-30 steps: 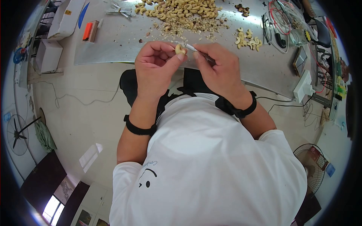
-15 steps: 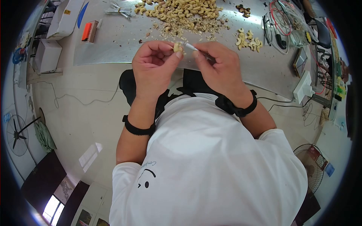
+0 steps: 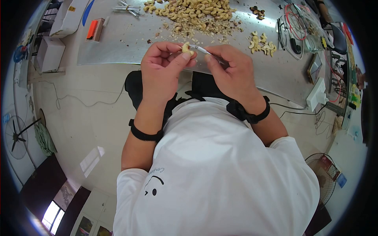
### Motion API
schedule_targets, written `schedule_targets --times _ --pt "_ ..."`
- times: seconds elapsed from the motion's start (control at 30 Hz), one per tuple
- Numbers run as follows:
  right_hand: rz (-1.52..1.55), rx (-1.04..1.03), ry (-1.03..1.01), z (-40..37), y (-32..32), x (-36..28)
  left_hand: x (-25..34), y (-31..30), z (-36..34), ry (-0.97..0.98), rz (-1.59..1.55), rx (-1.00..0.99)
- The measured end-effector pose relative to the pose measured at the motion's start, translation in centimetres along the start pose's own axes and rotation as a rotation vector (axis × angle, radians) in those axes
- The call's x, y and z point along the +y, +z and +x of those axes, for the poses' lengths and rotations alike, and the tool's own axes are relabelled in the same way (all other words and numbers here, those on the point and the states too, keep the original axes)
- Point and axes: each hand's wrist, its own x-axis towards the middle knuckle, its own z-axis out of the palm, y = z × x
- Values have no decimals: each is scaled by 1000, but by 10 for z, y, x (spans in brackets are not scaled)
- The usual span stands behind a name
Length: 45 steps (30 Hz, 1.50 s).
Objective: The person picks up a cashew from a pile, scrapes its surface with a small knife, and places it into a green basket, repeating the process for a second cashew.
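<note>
My left hand (image 3: 165,65) pinches a pale cashew nut (image 3: 186,48) between thumb and fingers above the table's front edge. In my right hand (image 3: 232,69) is a slim silver craft knife (image 3: 202,50), held like a pen. Its tip points left at the cashew; whether it touches the nut is too small to tell. Beyond my hands lies a large heap of cashews (image 3: 202,10), with crumbs and skin bits (image 3: 193,29) along its near side. A smaller group of cashews (image 3: 263,44) rests to the right.
On the metal table (image 3: 118,47) are an orange-topped box (image 3: 94,30), several silver tools (image 3: 128,8) and a few dark pieces (image 3: 258,12). Cables (image 3: 293,23) and a framed device (image 3: 314,67) lie at right. A white power strip (image 3: 316,94) sits by the right edge.
The cashew has turned in my left fingers and its curved shape shows more. The knife tip stays close to it. The whole view has shifted slightly.
</note>
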Motion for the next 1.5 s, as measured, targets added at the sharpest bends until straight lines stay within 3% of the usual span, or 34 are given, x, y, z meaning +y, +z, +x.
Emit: schedule_targets --times 0.2,0.5,0.6,0.73,0.83,0.97,1.07,1.37,1.5 --pt "-26 51 -6 -1 -2 0 3 -9 2 -202 -306 -100" --pt "-46 -15 -28 -2 -7 -8 3 -12 2 -273 -380 -107" --pt "-40 73 -34 -4 -3 -1 5 -11 0 -299 -367 -72" --pt "19 64 48 -1 -8 1 1 -11 0 -271 -223 -91" --pt "185 -97 285 2 -17 -2 3 -8 1 -230 -134 -152" --pt "453 -121 390 4 -11 13 5 3 8 -191 27 -201" --pt "621 -126 409 8 -3 26 2 7 12 -154 141 -256" --pt "748 -440 528 48 -32 19 10 21 24 -135 237 -303" --pt "677 -524 487 65 -35 17 12 22 35 -49 345 -306"
